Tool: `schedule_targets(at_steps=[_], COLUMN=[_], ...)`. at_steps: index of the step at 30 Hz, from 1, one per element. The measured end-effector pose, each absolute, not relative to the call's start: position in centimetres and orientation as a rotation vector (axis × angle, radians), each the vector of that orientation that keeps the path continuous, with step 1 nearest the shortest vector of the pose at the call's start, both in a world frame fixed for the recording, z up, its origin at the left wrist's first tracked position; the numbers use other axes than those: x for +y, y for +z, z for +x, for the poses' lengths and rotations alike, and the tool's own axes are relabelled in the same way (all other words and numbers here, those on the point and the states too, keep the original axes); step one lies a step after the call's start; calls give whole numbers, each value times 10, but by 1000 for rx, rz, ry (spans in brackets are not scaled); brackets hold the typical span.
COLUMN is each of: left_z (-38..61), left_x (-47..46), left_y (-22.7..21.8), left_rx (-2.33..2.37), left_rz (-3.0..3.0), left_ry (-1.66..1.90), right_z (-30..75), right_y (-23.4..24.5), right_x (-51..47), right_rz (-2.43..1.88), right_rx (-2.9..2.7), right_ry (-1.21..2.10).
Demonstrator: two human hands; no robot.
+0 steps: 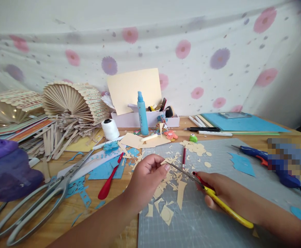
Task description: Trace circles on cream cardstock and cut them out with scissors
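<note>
My left hand (146, 177) is curled into a pinch over the grey cutting mat (217, 220), holding a small cream paper piece (163, 162) at its fingertips. My right hand (218, 193) grips small scissors (207, 187) with yellow and red handles. Their thin blades point left and reach the paper piece by my left fingertips. Cream paper scraps (171, 193) lie scattered on the mat under and between both hands.
Large grey scissors (44, 199) and a red-handled tool (109, 182) lie left on the wooden table. A blue glue bottle (142, 113), white thread spool (110, 129), pink tray (145, 119), folded paper fans (73, 101), blue glue gun (269, 162) and blue card (243, 122) surround the mat.
</note>
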State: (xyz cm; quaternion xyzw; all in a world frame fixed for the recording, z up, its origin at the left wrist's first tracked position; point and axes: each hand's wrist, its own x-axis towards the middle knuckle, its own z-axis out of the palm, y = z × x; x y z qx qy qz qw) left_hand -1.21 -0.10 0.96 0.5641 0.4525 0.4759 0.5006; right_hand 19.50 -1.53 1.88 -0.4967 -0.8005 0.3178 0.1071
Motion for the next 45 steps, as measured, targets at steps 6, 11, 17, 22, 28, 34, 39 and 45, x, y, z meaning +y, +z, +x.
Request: schedule_targets(at_steps=[6, 11, 17, 22, 28, 34, 39, 45], left_z=[-12, -11, -13, -12, -11, -10, -11, -11], left_x=[-1, -1, -4, -4, 0, -1, 0, 0], left_y=[8, 10, 14, 16, 13, 13, 15, 13], left_rx=[1088, 1084, 1019, 938, 905, 912, 938, 960], left_rz=[1349, 1362, 1387, 1257, 1224, 1177, 1194, 1206], left_ry=[1092, 1069, 1044, 1027, 1112, 1111, 1096, 1074], right_z=[195, 197, 197, 201, 201, 197, 198, 204], right_y=[17, 11, 8, 11, 15, 15, 12, 4], right_x=[-13, -11, -11, -18, -19, -15, -14, -9], right_rz=[-1445, -1441, -1443, -1415, -1390, -1455, -1445, -1504], right_rx=[-2301, -2292, -2307, -2396, -2428, -2304, -2275, -2308], right_ry=[1098, 1099, 1086, 936, 936, 1141, 1161, 1057])
